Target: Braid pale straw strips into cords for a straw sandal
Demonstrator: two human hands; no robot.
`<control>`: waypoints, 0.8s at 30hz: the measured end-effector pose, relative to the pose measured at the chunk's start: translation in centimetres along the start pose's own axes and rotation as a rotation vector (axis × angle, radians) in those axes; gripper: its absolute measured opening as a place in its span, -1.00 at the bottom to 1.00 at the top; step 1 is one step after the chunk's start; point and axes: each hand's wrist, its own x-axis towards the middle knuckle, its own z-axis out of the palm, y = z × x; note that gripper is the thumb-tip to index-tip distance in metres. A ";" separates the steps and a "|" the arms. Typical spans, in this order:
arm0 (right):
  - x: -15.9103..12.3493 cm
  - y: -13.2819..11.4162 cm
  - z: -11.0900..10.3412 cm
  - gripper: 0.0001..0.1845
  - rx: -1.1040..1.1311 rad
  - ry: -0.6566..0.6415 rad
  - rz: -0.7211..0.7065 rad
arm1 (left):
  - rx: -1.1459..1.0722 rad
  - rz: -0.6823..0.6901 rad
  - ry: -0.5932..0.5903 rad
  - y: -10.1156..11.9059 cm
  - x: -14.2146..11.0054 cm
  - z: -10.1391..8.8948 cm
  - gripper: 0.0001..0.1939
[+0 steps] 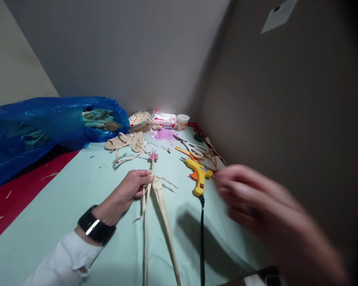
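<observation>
My left hand (135,183) is closed in a pinch on a pale plant-fibre braid (152,167), just below the pink binder clip (153,156) attached to its upper end. From under my fingers several loose strips fan out toward me, among them a wide flat strip (162,210). One thin twisted end points to the right. My right hand (244,190) is raised on the right side, smeared by motion. Its fingers look curled, but whether they hold anything I cannot tell. Nearest to it lies a yellow hot glue gun (200,174) with its black cord (202,238) running toward me.
Behind the glue gun lie scissors (193,149) with pale handles and an orange-handled tool (183,151). A coiled braid (125,142), a woven basket (141,118), a tissue pack (164,120) and a paper cup (183,122) stand farther back. A blue plastic bag (47,119) bulges at left.
</observation>
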 end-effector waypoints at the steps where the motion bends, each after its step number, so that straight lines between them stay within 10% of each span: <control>1: 1.9 -0.4 1.6 -0.72 -0.113 -0.020 0.003 | 0.001 -0.006 -0.012 -0.1 0.1 -0.1 -0.74; 8: 7.4 0.5 9.2 -0.82 -0.645 -0.196 -0.241 | 0.004 -0.034 -0.061 -0.3 0.4 -0.3 -0.76; 12: 8.7 -0.4 4.7 -0.82 -0.757 -0.215 -0.309 | -0.013 -0.043 -0.061 -0.2 0.5 -0.3 -0.76; 18: 12.6 -0.9 -4.5 -0.81 -1.217 0.190 -0.101 | 0.007 -0.060 -0.028 -0.1 0.3 -0.4 -0.75; 24: 12.1 -1.8 -3.3 -0.65 -1.373 0.469 -0.082 | 0.018 -0.054 -0.021 -0.1 0.2 -0.3 -0.75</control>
